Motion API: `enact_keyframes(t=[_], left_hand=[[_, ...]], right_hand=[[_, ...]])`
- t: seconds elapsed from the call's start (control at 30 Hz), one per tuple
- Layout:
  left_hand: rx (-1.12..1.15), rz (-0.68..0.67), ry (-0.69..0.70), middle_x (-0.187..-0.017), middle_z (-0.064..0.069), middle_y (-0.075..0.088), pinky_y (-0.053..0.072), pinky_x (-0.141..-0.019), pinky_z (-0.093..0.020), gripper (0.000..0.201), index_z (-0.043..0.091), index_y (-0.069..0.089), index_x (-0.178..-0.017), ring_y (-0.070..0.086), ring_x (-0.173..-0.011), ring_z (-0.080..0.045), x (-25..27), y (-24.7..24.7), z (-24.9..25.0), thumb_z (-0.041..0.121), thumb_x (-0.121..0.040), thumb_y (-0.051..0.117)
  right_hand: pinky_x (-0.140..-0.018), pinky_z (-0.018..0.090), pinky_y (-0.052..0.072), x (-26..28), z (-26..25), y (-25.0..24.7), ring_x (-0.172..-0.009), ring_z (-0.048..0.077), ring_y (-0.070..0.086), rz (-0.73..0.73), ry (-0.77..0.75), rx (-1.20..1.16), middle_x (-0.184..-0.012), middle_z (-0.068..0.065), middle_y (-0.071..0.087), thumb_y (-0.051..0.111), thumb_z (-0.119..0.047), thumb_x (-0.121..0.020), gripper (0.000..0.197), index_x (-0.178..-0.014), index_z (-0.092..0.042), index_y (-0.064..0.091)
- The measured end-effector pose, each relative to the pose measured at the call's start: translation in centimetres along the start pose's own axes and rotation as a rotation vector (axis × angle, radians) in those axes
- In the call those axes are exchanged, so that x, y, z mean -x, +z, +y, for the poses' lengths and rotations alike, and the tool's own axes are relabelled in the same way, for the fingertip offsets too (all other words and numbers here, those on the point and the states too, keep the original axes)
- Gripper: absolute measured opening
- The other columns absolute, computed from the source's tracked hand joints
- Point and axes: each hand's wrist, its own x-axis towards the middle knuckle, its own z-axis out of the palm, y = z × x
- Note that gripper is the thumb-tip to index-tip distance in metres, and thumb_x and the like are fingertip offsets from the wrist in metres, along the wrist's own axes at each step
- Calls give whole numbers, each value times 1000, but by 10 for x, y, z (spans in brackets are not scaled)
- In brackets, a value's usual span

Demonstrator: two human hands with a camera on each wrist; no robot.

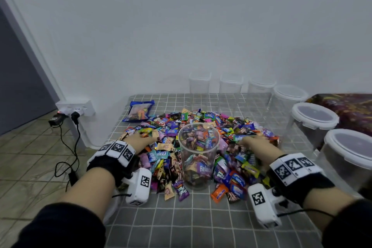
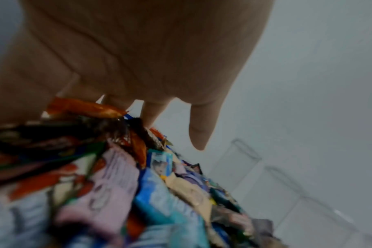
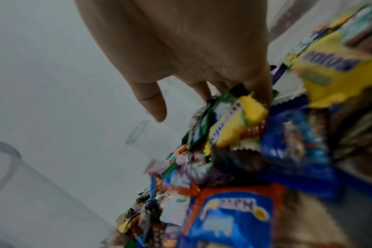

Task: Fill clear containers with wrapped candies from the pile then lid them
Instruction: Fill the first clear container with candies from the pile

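The tall clear cup [image 1: 198, 155] stands in the middle of the candy pile [image 1: 231, 127] on the desk [image 1: 191, 223], about half full. The left hand [image 1: 141, 140] and right hand [image 1: 254, 144] sit on the pile, one each side, fingers dipped into wrappers; I cannot tell if they grip any. Best to scoop small handfuls and drop them straight over the rim so none spill

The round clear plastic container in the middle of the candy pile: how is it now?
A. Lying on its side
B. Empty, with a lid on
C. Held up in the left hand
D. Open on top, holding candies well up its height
D: the round clear plastic container stands upright without a lid, with wrapped candies visible through its wall.
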Motion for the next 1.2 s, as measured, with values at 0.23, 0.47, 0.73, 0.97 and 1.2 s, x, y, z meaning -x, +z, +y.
enact_keyframes(t=[0.23, 0.47, 0.73, 0.97, 1.2], left_hand=[[279, -36, 210, -136, 1, 46, 38, -106, -45, 45, 21, 50, -132, 45, -124, -22, 32, -7, 37, 45, -94, 48], [142, -92, 291, -111, 2, 64, 51, -76, -35, 30, 17, 62, -116, 62, -97, -19, 62, -30, 33, 35, -93, 54], [35, -788, 154, -77, -1, 59, 39, -49, -21, 16, 17, 71, -93, 50, -61, -13, 64, 22, 8, 28, -85, 64], [-36, -622, 129, -64, 9, 64, 40, -39, -15, 23, 10, 70, -106, 53, -51, -5, 67, 41, 26, 23, -90, 60], [-176, -357, 296, -113, -2, 62, 39, -48, -3, 33, 8, 58, -127, 60, -81, -9, 64, 27, 35, 14, -95, 52]], right_hand=[[-73, 25, 49, 25, -35, 9, -98, 21, 59, -206, -158, -259, -99, 3, 58, 52, -14, -94, 23, -116, -10, 57], [-64, 27, 50, 46, -34, -20, -77, 16, 63, -299, -425, 564, -87, 0, 67, 47, -18, -93, 18, -98, -17, 65], [-46, 13, 47, 68, -2, -4, -52, 3, 61, -931, -59, 794, -71, -4, 66, 47, -10, -87, 26, -97, -24, 67], [-45, 17, 48, 48, -9, 8, -51, 8, 56, -751, -89, 741, -67, -1, 62, 42, -2, -87, 35, -108, -13, 67], [-84, 18, 40, 41, -35, 7, -97, 13, 51, -485, -317, 996, -129, 0, 55, 45, -15, -94, 47, -139, -31, 45]])
